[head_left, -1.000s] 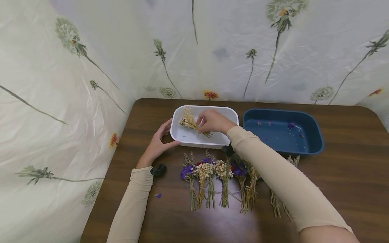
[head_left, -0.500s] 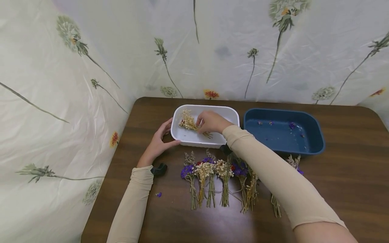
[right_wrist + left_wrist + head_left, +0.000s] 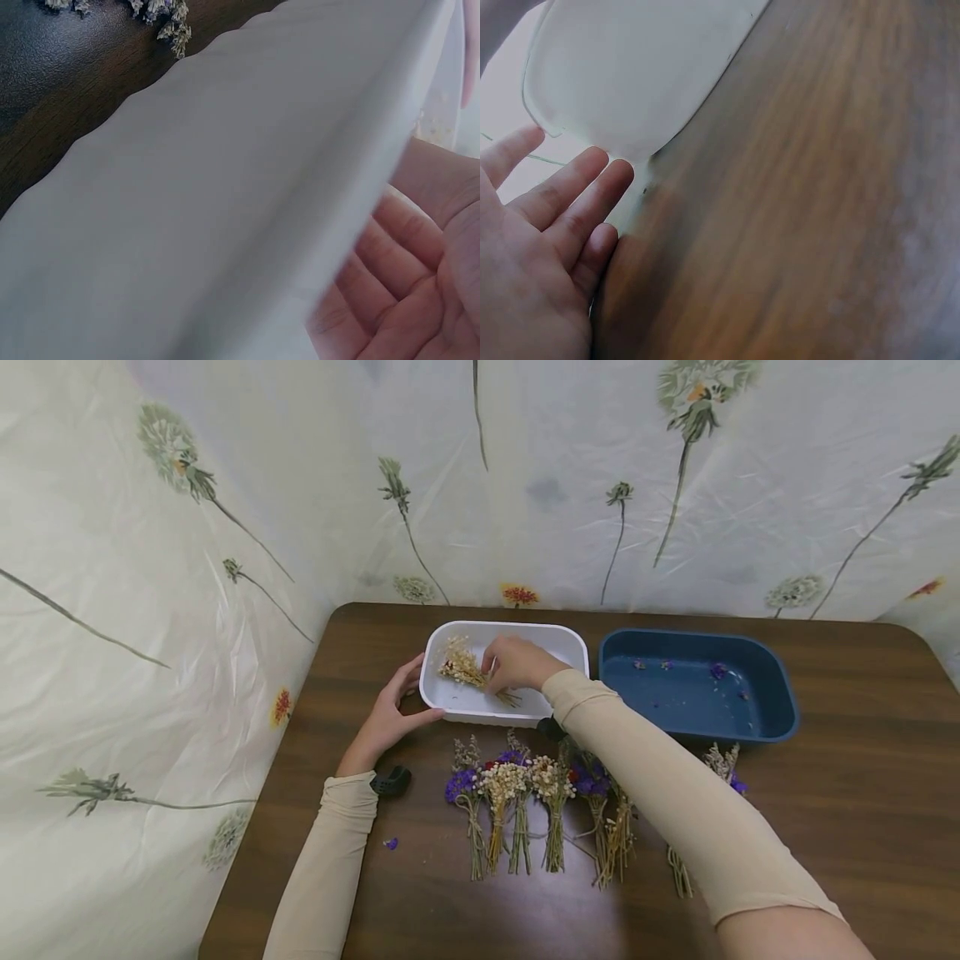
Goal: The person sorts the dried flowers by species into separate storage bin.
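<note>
Dried-flower bunch (image 3: 461,665) is inside white tray (image 3: 461,700), long axis slanted: blooms far-left, stems near-right. Right hand (image 3: 519,663) is nearer, fingers pinching the stem part, blooms to their left. Left hand (image 3: 392,706) touches tray's left end, fingers extended, unclenched.

In the head view, glossy, creased pale sheeting (image 3: 547,543) runs from eight o'clock through twelve to nearly three, a large dandelion print (image 3: 694,418) between one and two. Below it, the brown wood-grain tabletop (image 3: 870,810), its far corners rounded, carries a soft glare (image 3: 555,910) between five and six.
</note>
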A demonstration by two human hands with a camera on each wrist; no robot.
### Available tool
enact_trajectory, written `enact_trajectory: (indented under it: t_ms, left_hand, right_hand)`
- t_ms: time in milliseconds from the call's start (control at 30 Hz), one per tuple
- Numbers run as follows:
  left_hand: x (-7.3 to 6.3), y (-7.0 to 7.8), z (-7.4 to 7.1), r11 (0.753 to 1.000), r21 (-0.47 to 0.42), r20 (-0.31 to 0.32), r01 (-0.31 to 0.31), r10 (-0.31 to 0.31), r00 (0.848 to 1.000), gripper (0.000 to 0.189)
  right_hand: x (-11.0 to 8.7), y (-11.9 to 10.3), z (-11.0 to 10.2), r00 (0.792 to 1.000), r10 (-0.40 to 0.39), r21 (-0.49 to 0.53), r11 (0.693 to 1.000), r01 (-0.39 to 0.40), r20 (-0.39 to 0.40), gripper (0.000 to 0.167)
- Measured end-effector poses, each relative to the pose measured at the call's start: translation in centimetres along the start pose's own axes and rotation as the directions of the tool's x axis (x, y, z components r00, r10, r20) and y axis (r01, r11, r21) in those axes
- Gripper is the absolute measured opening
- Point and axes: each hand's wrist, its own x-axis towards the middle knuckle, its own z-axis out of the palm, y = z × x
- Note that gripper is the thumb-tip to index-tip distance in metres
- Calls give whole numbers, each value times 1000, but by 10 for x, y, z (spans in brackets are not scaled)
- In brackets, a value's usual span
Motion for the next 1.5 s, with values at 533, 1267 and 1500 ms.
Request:
enact_trajectory:
  t_ms: [533, 1267, 1500]
  left_hand:
    - [-8, 37, -1, 1000, -9, 17, 2, -2, 1000, 91]
    - [-1, 2, 0, 1000, 15, -6, -20, 20, 1000, 93]
    - [-1, -2, 0, 999, -13, 1, -30, 30, 1000, 93]
  right_hand:
    - [-5, -2, -4, 1000, 1, -72, 997, 0, 9, 33]
    - [-32, 9, -24, 989, -23, 61, 998, 33, -149, 41]
    - [-46, 16, -30, 983, 7, 132, 991, 18, -186, 41]
